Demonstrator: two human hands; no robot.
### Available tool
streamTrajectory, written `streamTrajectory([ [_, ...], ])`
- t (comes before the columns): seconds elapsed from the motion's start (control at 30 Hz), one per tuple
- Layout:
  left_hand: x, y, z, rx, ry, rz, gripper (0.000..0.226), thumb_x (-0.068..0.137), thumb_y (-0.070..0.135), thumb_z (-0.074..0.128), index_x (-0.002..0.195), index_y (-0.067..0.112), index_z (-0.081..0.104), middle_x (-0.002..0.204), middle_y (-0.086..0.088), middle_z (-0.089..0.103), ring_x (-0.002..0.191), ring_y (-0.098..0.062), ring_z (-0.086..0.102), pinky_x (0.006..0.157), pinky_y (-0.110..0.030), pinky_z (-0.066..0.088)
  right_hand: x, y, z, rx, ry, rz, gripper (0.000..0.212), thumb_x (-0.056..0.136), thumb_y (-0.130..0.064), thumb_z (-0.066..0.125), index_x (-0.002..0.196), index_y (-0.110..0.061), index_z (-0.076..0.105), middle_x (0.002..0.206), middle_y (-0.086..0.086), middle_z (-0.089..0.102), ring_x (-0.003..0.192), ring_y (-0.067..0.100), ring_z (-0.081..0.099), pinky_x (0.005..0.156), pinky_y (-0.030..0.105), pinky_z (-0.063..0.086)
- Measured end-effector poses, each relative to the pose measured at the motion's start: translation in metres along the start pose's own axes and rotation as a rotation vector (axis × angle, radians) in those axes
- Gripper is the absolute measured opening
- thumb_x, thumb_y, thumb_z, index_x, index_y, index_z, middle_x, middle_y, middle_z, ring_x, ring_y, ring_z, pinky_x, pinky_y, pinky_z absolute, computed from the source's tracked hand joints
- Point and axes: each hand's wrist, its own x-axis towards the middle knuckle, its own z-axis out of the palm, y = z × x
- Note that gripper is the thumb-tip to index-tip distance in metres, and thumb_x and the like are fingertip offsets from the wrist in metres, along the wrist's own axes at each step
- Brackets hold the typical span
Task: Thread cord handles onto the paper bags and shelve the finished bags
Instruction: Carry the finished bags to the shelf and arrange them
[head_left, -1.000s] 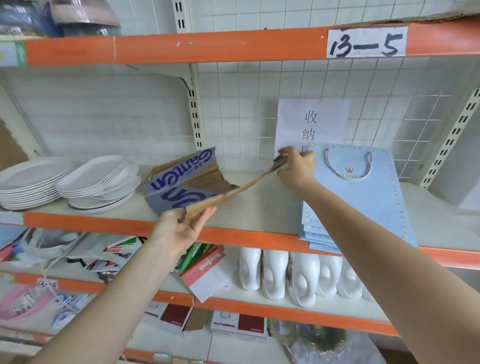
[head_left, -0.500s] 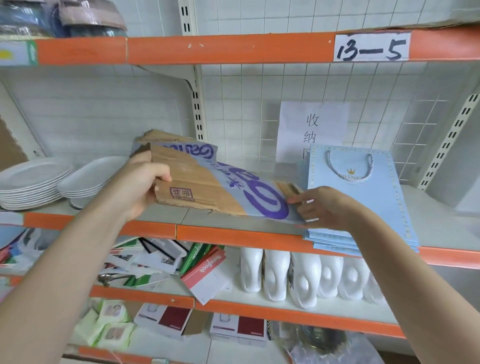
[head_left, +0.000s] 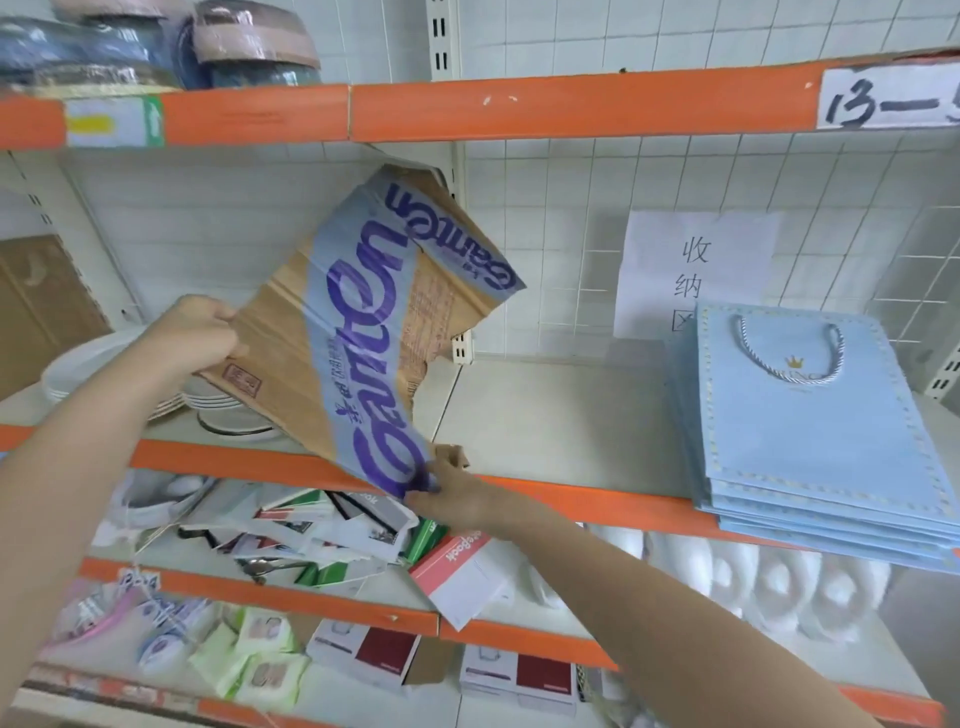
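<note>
The person's right hand (head_left: 457, 499) pinches the lower corner of a flattened brown cardboard box printed with a pale blue band and purple lettering (head_left: 363, 332), its grip closed on the edge just in front of the orange front rail of the middle shelf (head_left: 571, 499). The left hand (head_left: 192, 338) curls round the box's left edge, holding it tilted up above the shelf board. To the right of the box the cream shelf surface (head_left: 561, 421) lies bare as far as the stack of light blue paper bags with twisted cord handles (head_left: 810, 431), which lies flat at the shelf's right end, its near edge overhanging the rail. Behind the left hand sit stacked white plates (head_left: 218, 410). On the shelf below lie loose packets and a red-and-white notebook (head_left: 462, 577). Further back, a white paper sign (head_left: 691, 270) hangs on the wire grid.
</note>
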Motion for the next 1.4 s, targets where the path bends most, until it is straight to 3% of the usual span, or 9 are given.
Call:
streamTrajectory([
  [0.1, 0.033, -0.022, -0.004, 0.002, 0.034, -0.005, 0.032, 0.083, -0.011, 0.06, 0.112, 0.001, 0.062, 0.101, -0.011, 0.057, 0.074, -0.018, 0.059, 0.059, -0.014, 0.045, 0.027, -0.006, 0.019, -0.155, 0.123, -0.021, 0.059, 0.094, -0.033, 0.049, 0.144, -0.016, 0.024, 0.14, 0.02, 0.039, 0.124, 0.036, 0.043, 0.1, 0.042, 0.037],
  [0.2, 0.05, -0.037, 0.002, 0.242, 0.127, 0.059, 0.034, 0.083, -0.002, 0.063, 0.116, 0.004, 0.062, 0.116, -0.021, 0.062, 0.103, -0.038, 0.057, 0.086, -0.032, 0.046, 0.045, -0.013, 0.025, -0.439, 0.232, 0.017, 0.06, 0.091, -0.045, 0.05, 0.141, -0.023, 0.026, 0.145, 0.019, 0.018, 0.133, 0.038, 0.022, 0.103, 0.05, 0.032],
  [0.33, 0.048, -0.051, 0.036, 0.793, 0.278, 0.301, 0.049, 0.071, 0.001, 0.066, 0.119, 0.007, 0.056, 0.117, -0.025, 0.056, 0.117, -0.04, 0.042, 0.092, -0.048, 0.037, 0.058, -0.019, 0.021, -0.648, 0.418, -0.017, 0.042, 0.093, -0.014, 0.046, 0.134, -0.014, 0.04, 0.141, 0.015, 0.029, 0.135, 0.033, 0.022, 0.103, 0.048, 0.03],
  [0.43, 0.034, -0.042, 0.078, 0.914, 0.105, 0.418, 0.048, 0.08, 0.009, 0.059, 0.127, 0.015, 0.053, 0.126, -0.014, 0.055, 0.121, -0.033, 0.043, 0.095, -0.045, 0.035, 0.072, -0.018, 0.015, -0.606, 0.365, 0.047, 0.044, 0.09, -0.005, 0.045, 0.134, -0.01, 0.042, 0.139, 0.013, 0.037, 0.133, 0.031, 0.031, 0.105, 0.044, 0.03],
  [0.57, 0.019, -0.035, 0.135, 0.874, -0.116, 0.492, 0.036, 0.092, 0.02, 0.048, 0.127, 0.022, 0.052, 0.126, -0.006, 0.057, 0.118, -0.027, 0.051, 0.092, -0.038, 0.041, 0.083, -0.016, 0.008, -0.584, 0.368, 0.061, 0.04, 0.092, -0.008, 0.047, 0.132, -0.01, 0.047, 0.138, 0.01, 0.039, 0.133, 0.029, 0.032, 0.102, 0.043, 0.034],
  [0.8, 0.001, -0.004, 0.185, 0.725, -0.202, 0.613, 0.031, 0.095, 0.019, 0.043, 0.124, 0.023, 0.056, 0.123, -0.003, 0.061, 0.109, -0.027, 0.058, 0.088, -0.038, 0.045, 0.059, -0.002, -0.038, -0.514, 0.459, 0.037, 0.032, 0.095, -0.02, 0.041, 0.122, -0.016, 0.057, 0.12, 0.01, 0.055, 0.111, 0.033, 0.055, 0.088, 0.036, 0.043],
  [1.03, -0.037, 0.078, 0.236, 0.39, -0.334, 0.719, 0.032, 0.095, 0.02, 0.042, 0.123, 0.03, 0.056, 0.126, 0.004, 0.06, 0.114, -0.024, 0.055, 0.084, -0.033, 0.041, -0.039, 0.027, -0.133, -0.431, 0.837, 0.04, 0.03, 0.094, -0.018, 0.041, 0.114, -0.023, 0.061, 0.12, 0.001, 0.059, 0.107, 0.028, 0.055, 0.083, 0.036, 0.045],
  [1.3, -0.091, 0.173, 0.328, 0.025, -0.568, 0.68, 0.042, 0.097, 0.032, 0.047, 0.131, 0.007, 0.045, 0.133, -0.011, 0.051, 0.122, -0.028, 0.048, 0.095, -0.034, 0.039, -0.137, 0.126, -0.229, -0.492, 1.156, 0.44, 0.034, 0.093, -0.018, 0.046, 0.127, -0.013, 0.051, 0.127, 0.012, 0.048, 0.119, 0.033, 0.042, 0.092, 0.04, 0.038],
  [1.4, -0.106, 0.195, 0.362, -0.046, -0.651, 0.566, 0.039, 0.095, 0.032, 0.05, 0.114, -0.002, 0.049, 0.118, -0.018, 0.052, 0.113, -0.033, 0.05, 0.089, -0.033, 0.039, -0.166, 0.168, -0.249, -0.401, 1.141, 0.68, 0.048, 0.092, -0.03, 0.051, 0.13, -0.002, 0.039, 0.133, 0.019, 0.038, 0.126, 0.036, 0.032, 0.1, 0.044, 0.032],
])
